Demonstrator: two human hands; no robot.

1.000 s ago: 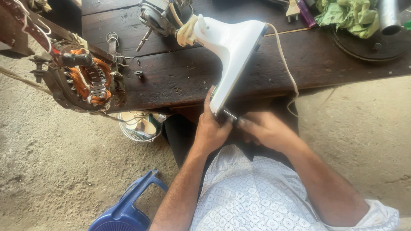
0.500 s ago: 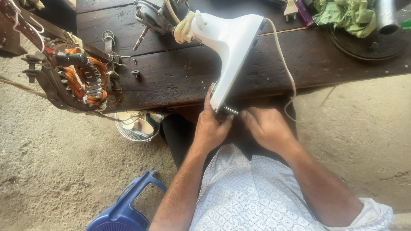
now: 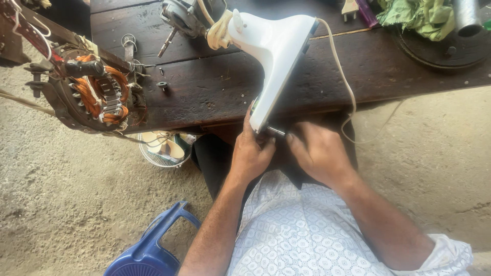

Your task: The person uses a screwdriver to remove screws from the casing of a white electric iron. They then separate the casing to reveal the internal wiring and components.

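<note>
A: Where are the hands?

B: The left hand (image 3: 251, 153) grips the near end of the white fan housing (image 3: 279, 56), thumb up its side. The right hand (image 3: 319, 153) is just beside it, fingers curled at a small metal shaft (image 3: 276, 131) sticking out of that end; whether it pinches the shaft I cannot tell.

A: How does the housing lie?

B: Long axis runs away from both hands, up onto the dark wooden surface (image 3: 215, 92); the left hand is nearer.

A: Counts, left to right?

B: One copper-wound stator (image 3: 97, 94), one housing, one white cord (image 3: 343, 82), one green rag (image 3: 417, 15).
</note>
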